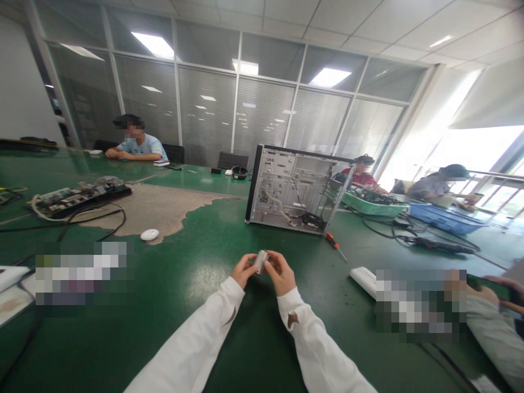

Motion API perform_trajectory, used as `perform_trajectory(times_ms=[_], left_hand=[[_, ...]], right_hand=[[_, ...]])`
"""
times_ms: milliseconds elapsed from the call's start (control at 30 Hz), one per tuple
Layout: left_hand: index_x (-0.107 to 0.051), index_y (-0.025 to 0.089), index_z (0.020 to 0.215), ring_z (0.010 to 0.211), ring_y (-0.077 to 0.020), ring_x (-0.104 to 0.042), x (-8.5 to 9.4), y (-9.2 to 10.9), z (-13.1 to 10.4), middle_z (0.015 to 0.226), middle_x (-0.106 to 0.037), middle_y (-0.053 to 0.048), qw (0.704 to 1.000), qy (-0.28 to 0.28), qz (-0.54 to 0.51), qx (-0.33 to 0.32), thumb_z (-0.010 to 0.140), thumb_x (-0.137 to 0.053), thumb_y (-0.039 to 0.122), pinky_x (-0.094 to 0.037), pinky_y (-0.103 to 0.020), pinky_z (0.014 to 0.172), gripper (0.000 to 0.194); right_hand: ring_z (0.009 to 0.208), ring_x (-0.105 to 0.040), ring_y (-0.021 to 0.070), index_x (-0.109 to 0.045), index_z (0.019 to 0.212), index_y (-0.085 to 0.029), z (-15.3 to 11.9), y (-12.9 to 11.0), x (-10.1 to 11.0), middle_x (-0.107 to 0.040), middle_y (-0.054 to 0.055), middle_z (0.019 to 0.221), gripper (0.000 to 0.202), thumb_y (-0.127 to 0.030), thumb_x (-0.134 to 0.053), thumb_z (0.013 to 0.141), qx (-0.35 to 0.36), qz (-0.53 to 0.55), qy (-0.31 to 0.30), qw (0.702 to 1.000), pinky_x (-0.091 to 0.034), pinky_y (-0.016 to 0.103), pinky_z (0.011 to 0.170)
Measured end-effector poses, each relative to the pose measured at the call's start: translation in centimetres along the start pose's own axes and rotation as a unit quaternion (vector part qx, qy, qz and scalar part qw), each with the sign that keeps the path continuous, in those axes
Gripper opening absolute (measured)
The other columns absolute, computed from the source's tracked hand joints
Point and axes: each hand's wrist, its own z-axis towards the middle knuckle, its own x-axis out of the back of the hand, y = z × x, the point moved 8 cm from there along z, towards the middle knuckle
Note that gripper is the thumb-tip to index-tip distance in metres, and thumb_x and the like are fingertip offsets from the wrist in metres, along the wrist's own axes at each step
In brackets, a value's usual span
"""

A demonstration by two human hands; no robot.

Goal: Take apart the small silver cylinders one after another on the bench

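A small silvery metal block (260, 262), too small to name more exactly, is held up between my two hands above the green table. My left hand (244, 269) pinches its left side, thumb in front. On its right side the fingers and thumb of my right hand (280, 273) are closed on it too. Beyond my hands an opened computer case (282, 191) stands on the table, its bare metal inside and some cables showing. A screwdriver (336, 245) with an orange and black handle lies by the case's lower right corner.
At left lie a power strip with cables (82, 194) and a round white lid-like object (149, 234) near a torn patch (164, 207). Green (374, 204) and blue (446, 218) baskets stand at right, near a white strip (363, 281). Several other people sit around the table.
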Motion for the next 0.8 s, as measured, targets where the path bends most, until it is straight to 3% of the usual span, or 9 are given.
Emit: perform_trajectory(times_ms=[333,567,700,800], left_hand=[[-0.054,0.014,0.09,0.061,-0.0147,-0.057,0.2,-0.7,0.5,0.068,-0.06,-0.001,0.998,-0.015,-0.039,0.047,0.058,-0.058,0.033,-0.041,-0.027,0.061,0.038],[-0.044,0.014,0.101,0.067,-0.0145,-0.057,-0.9,0.5,-0.4,0.074,-0.06,-0.003,0.998,-0.041,0.038,-0.032,0.058,-0.064,0.031,-0.043,-0.029,0.067,0.051],[-0.046,0.014,0.099,0.086,-0.0191,-0.055,-0.6,0.9,-0.6,0.09,-0.06,-0.009,0.987,-0.015,0.142,-0.072,0.061,-0.062,0.026,-0.042,-0.028,0.067,0.043],[-0.051,0.015,0.095,0.086,-0.0196,-0.053,-0.1,1.6,-0.7,0.092,-0.058,-0.008,0.965,0.021,0.236,-0.108,0.061,-0.06,0.025,-0.043,-0.029,0.066,0.037]], right_hand=[[0.066,-0.055,0.0128,-0.048,0.1,-0.02,0.0,0.8,0.1,-0.055,0.005,0.088,0.043,-0.036,-0.057,0.062,-0.008,-0.001,0.007,1.0,-0.048,0.026,0.055],[0.079,-0.055,0.0159,-0.049,0.102,-0.019,-0.2,-1.0,-0.1,-0.056,0.007,0.096,0.039,-0.028,-0.054,0.065,0.049,-0.035,-0.04,0.997,-0.049,0.026,0.061],[0.088,-0.053,0.0168,-0.048,0.104,-0.02,-0.7,-2.6,-0.7,-0.054,0.007,0.101,0.038,-0.022,-0.052,0.067,0.097,-0.058,-0.083,0.99,-0.049,0.028,0.069],[0.091,-0.052,0.0172,-0.049,0.103,-0.02,-1.1,-3.8,-0.9,-0.054,0.007,0.101,0.038,-0.019,-0.052,0.066,0.143,-0.074,-0.078,0.984,-0.048,0.028,0.071]])
